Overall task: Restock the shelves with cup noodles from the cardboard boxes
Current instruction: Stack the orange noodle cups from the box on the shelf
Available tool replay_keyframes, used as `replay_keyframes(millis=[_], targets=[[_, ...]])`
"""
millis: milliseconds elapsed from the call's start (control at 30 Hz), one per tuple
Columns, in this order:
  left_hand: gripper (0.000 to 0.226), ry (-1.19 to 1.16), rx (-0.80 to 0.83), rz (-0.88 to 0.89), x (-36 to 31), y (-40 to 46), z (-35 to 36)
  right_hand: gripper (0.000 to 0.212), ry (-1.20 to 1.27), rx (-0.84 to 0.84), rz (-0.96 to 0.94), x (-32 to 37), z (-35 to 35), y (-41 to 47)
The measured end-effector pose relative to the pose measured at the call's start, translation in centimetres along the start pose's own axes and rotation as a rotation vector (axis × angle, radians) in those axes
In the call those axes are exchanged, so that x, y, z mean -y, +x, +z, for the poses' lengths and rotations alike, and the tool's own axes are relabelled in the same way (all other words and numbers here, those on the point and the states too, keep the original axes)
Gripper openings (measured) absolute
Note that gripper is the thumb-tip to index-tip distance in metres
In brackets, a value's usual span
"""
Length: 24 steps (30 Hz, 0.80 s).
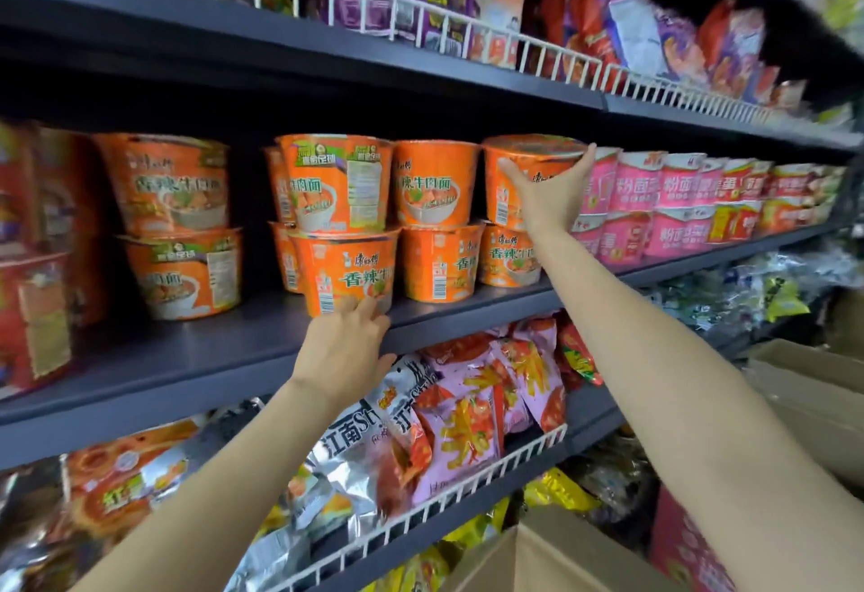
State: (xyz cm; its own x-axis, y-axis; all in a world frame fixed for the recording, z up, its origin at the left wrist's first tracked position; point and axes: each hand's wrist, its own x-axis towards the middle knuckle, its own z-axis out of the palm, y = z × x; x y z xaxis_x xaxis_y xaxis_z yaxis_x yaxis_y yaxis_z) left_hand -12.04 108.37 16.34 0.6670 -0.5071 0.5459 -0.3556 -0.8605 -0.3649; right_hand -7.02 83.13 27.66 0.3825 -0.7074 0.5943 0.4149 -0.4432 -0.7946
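Observation:
Orange cup noodles stand two high on the dark middle shelf [201,348]. My right hand [549,198] grips the top right orange cup [528,156], thumb on its left side and fingers around its right side at the lid; it sits on a lower orange cup [507,259]. My left hand [346,353] rests at the shelf's front edge, its straight fingertips touching the base of a lower front cup [348,271]. An open cardboard box [537,554] sits at the bottom, with another cardboard box [813,385] at the right.
Pink cup noodles [673,208] fill the shelf right of the orange ones. A gap [255,217] splits the orange stacks. Snack bags [472,404] sit behind a white wire rail below. Purple and red bags [654,30] line the top shelf. Red boxes [32,264] stand far left.

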Motion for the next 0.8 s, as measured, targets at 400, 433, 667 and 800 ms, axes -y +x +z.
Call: replay_keyframes(millis=[400,433,667,800], targets=[[0.051,-0.016,-0.187,-0.016,0.0,-0.3,1.5,0.080,-0.668,0.403,-0.294,-7.1,0.3,1.8],[0.051,-0.003,-0.173,-0.032,-0.2,-0.3,1.5,0.080,-0.695,0.448,-0.298,-7.9,-0.1,1.5],[0.050,0.046,0.015,-0.121,-1.3,0.3,-0.3,0.065,-0.717,0.510,-0.288,-7.7,-3.2,-1.4],[0.049,0.005,0.084,-0.081,-1.0,0.0,-0.5,0.037,-0.500,0.451,-0.481,-4.4,-5.3,-6.2]])
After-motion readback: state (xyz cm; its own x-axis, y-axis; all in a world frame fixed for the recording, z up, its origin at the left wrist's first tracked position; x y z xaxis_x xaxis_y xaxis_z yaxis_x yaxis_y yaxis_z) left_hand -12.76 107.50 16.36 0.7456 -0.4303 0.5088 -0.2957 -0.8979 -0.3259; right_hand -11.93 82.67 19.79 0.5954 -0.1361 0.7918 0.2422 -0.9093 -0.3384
